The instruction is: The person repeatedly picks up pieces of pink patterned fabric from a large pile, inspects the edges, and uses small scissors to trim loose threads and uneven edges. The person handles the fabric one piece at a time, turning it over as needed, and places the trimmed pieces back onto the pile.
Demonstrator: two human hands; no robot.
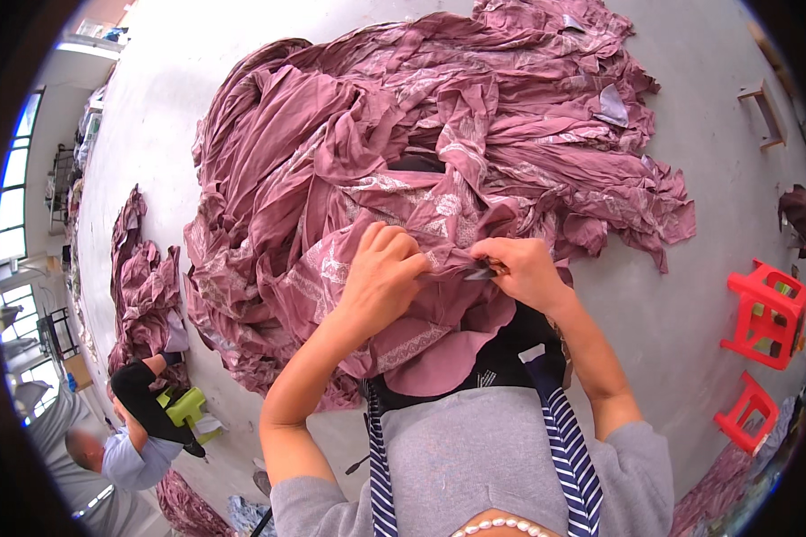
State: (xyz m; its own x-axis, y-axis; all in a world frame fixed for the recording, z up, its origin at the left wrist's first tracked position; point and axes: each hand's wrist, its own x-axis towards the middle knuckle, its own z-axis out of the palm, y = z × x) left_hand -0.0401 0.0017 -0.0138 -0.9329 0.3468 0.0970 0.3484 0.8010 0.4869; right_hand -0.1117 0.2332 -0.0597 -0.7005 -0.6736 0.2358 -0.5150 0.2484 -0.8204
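Note:
A dusty-pink cloth piece with whitish lace-like patterning lies gathered over my lap. My left hand is closed on it, pinching a fold between thumb and fingers. Just to the right, my right hand is closed around small thread snips. Their metal blade pokes out toward the left, against the cloth between my hands. The rest of the snips is hidden in my palm. Beyond my hands the cloth runs into a large heap of the same pink fabric.
Pale grey floor surrounds the heap. At the right stand a red plastic stool, a smaller red stool and a wooden stool. At the left, a person sits on a green stool beside another pink pile.

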